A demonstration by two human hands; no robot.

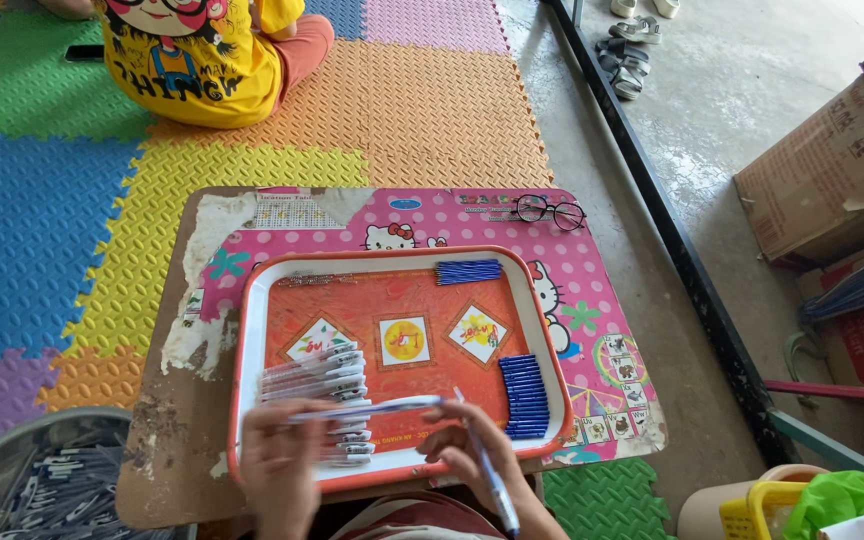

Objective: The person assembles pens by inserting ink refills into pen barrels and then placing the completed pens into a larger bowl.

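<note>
From the head camera, the left hand [277, 455] pinches one end of a clear pen [367, 408] over the orange tray [252, 330] on the low tabletop [177, 430]. The right hand [477, 455] has its fingers pressed around a blue pen [492, 470]. The pens look light, thin, stiff and a bit slippery, so the middle is best to grip. Blue caps [525, 397] lie beside. The hands look blurry, and the wrists are cut off.
</note>
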